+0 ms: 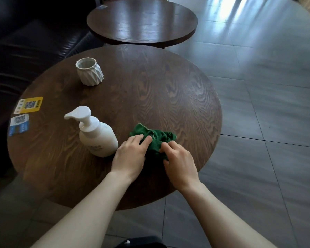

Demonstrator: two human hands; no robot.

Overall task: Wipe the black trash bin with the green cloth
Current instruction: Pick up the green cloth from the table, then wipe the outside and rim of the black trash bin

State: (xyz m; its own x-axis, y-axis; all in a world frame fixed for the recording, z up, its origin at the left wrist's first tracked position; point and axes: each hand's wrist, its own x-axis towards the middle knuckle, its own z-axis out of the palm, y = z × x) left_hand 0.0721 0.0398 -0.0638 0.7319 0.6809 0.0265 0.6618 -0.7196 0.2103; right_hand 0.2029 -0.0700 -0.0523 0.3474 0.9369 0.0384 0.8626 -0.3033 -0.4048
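A crumpled green cloth (157, 138) lies on the round dark wooden table (150, 90), near its front right part. My left hand (129, 155) rests on the cloth's left side with fingers gripping the fabric. On the cloth's right side, my right hand (179, 161) has its fingers curled into the folds. A dark object (141, 242) shows at the bottom edge of the view; I cannot tell whether it is the black trash bin.
A white pump bottle (97, 136) stands just left of my left hand. A white ribbed cup (89, 71) sits at the table's far left. Two QR stickers (25, 113) lie at its left edge. A second round table (142, 20) stands behind; a dark sofa (25, 42) is at left.
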